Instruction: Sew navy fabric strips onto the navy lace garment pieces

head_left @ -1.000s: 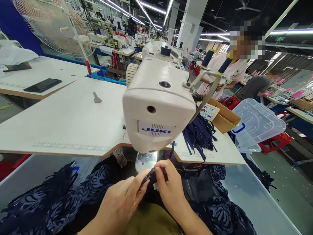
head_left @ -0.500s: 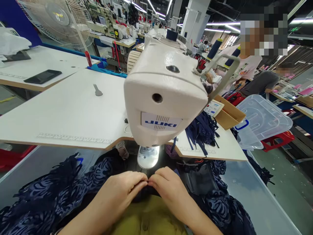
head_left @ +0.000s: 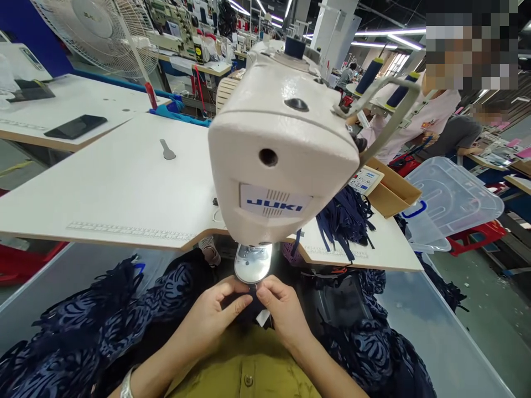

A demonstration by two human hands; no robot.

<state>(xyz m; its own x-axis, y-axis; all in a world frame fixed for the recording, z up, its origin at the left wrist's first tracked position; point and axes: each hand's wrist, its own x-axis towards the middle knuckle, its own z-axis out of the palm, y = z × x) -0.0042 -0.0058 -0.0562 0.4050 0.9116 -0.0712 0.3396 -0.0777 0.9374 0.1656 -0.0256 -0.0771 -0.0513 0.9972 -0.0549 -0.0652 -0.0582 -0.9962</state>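
With our left hand [head_left: 218, 310] and right hand [head_left: 284, 310] close together, we grasp a small dark navy piece of fabric [head_left: 254, 305], pinching it between thumb and forefinger on each side. The piece lies in the narrow gap between our fingertips, and most of it is hidden, so we cannot tell its full shape. A small white tag [head_left: 263, 317] shows just below our right thumb.

Right beyond our fingertips is the shiny, round-ended metal bed [head_left: 252, 266] of the sewing machine, and above our hands hangs its big off-white head [head_left: 282, 166] with the blue JUKI lettering.

To the left of our left hand, we have a heap of navy cloth with a pale blue leafy pattern [head_left: 70, 320]; more navy patterned cloth [head_left: 377, 348] lies to the right of our right hand. Ahead of both hands is the white tabletop [head_left: 124, 188], carrying a flat grey spoon-shaped piece [head_left: 167, 150] ahead and to the left of our left hand. Ahead and to the right of our right hand, we see a loose bundle of navy fabric strips [head_left: 344, 215] beside an open brown cardboard box [head_left: 392, 190].
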